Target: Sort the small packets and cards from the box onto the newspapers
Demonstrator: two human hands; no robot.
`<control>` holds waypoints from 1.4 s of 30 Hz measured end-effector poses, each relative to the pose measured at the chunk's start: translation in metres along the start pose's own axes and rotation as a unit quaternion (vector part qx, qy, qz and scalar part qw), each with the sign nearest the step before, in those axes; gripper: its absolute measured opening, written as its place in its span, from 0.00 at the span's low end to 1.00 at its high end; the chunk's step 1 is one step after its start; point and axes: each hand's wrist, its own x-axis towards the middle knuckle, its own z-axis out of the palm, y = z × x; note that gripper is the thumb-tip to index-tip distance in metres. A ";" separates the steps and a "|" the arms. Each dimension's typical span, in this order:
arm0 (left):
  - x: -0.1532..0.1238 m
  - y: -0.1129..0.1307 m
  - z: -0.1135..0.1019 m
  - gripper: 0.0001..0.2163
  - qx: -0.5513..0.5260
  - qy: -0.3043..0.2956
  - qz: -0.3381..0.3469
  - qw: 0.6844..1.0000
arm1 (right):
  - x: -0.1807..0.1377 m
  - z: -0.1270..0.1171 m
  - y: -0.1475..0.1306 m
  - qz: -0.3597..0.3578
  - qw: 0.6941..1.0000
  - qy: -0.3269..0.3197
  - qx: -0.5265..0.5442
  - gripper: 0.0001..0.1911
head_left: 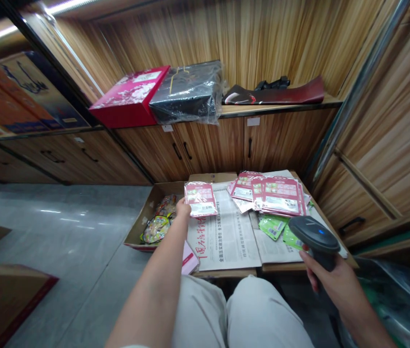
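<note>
— What do the hands have?

— The left hand (182,209) has its grip pinched shut on the near-left edge of a pink packet (201,198), holding it out flat just above the newspaper (226,237). The right hand (330,280) has its grip wrapped tight round the handle of a scanner (314,235), whose head, with a blue light on top, sits over the right end of the counter (223,273).

— So which step is this?

— I judge it to be presenting one packet for a reading. The two are well apart, so a reading calls for the scanner head to face the packet's printed label.

— And around them?

— A pile of pink packets (277,195) lies fanned out at the far right of the counter, with green packets (273,226) just in front of it, partly under it.

— Any containers?

— An open cardboard box (136,232) stands on the floor just left of the counter, with colourful bags (157,227) in it; I cannot tell how full it is. A red box (128,99) and a black wrapped box (188,92) sit closed on the shelf behind.
</note>
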 end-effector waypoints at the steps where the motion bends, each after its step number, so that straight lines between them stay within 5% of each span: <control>1: 0.002 -0.004 -0.005 0.21 0.011 0.002 -0.010 1.000 | 0.000 0.000 0.000 0.000 1.000 -0.002 -0.003 0.24; 5: 0.000 -0.012 -0.016 0.16 0.187 0.015 -0.004 0.982 | 0.002 0.001 0.001 -0.007 0.999 -0.022 -0.024 0.23; 10: -0.018 -0.003 -0.014 0.18 0.407 0.016 0.057 0.912 | 0.003 0.001 0.004 -0.015 0.999 -0.030 -0.031 0.24; 14: -0.037 -0.001 0.000 0.28 0.553 -0.137 0.200 0.797 | 0.004 0.001 0.002 -0.026 0.999 -0.015 -0.030 0.23; 17: -0.045 -0.007 0.007 0.36 0.582 -0.237 0.158 0.762 | 0.003 0.001 -0.001 -0.031 0.999 0.000 -0.026 0.24; 25: -0.042 -0.028 0.008 0.37 0.585 -0.257 0.125 0.759 | 0.002 -0.001 -0.008 -0.019 0.999 -0.002 -0.032 0.25; 31: -0.049 -0.016 0.020 0.34 0.608 -0.234 0.138 0.746 | 0.004 -0.007 -0.007 -0.035 0.999 -0.011 -0.025 0.22; 35: -0.068 0.013 0.051 0.28 0.594 -0.216 0.238 0.738 | 0.003 -0.010 -0.007 -0.019 1.000 -0.010 -0.018 0.22; 42: -0.134 0.055 0.141 0.12 0.436 -0.261 0.318 0.800 | 0.007 -0.018 -0.004 -0.034 0.999 0.016 0.005 0.22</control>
